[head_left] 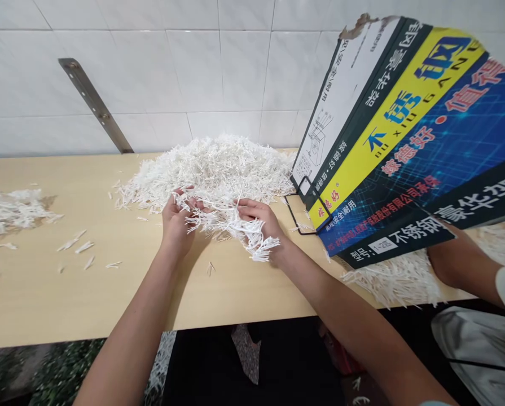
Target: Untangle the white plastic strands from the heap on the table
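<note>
A large heap of white, thin, branching strands (218,163) lies on the tabletop against the wall. At its front edge my left hand (176,225) is closed on a small tuft of white strands (197,217), palm turned up. My right hand (263,217) is closed on another bunch of strands (252,239), which droops in front of the fingers and over the wrist. A few strands stretch between the two hands. Some of my fingertips are hidden behind the strands.
A tall printed cardboard box (404,129) leans in a black wire stand (301,217) at right. Beyond it another person's arm (468,259) reaches near more strands (400,279). A smaller pile (11,211) lies at left on the wooden table (142,293). A metal bracket (95,107) is on the wall.
</note>
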Demonstrator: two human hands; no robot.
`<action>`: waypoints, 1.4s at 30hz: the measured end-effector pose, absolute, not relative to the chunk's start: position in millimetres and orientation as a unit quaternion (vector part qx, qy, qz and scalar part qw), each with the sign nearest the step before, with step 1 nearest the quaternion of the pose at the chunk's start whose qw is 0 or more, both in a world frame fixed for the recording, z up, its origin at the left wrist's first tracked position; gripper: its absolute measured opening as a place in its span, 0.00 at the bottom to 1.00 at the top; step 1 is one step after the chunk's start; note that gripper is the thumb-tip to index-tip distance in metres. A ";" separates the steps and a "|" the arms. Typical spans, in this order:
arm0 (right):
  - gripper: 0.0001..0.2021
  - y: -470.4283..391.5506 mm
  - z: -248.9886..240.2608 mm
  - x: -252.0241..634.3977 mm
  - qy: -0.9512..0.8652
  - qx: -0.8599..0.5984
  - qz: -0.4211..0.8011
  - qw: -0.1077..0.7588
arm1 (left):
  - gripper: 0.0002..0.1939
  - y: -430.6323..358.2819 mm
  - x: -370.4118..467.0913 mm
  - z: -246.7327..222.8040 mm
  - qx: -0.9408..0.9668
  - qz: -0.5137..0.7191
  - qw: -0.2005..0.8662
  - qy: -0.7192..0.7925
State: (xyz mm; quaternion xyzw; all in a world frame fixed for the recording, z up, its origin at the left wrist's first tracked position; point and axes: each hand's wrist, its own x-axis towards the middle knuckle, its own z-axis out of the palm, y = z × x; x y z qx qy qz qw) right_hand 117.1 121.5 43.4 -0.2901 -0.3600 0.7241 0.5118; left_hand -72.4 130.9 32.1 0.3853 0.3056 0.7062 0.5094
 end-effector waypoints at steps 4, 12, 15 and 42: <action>0.13 108.7 52.9 109.5 -0.402 -0.303 0.757 0.416 | 0.22 130.8 -85.1 36.5 0.350 0.778 0.399 0.337; 0.10 107.0 56.3 120.4 -0.457 -0.321 0.738 0.379 | 0.24 129.2 -86.0 37.1 0.337 0.702 0.514 0.359; 0.09 109.9 54.9 123.3 -0.480 -0.313 0.754 0.320 | 0.24 127.5 -84.9 40.0 0.339 0.667 0.582 0.318; 0.10 91.8 35.4 111.6 -0.846 -0.289 0.393 0.215 | 0.14 111.2 -71.5 24.0 0.620 0.511 0.380 0.457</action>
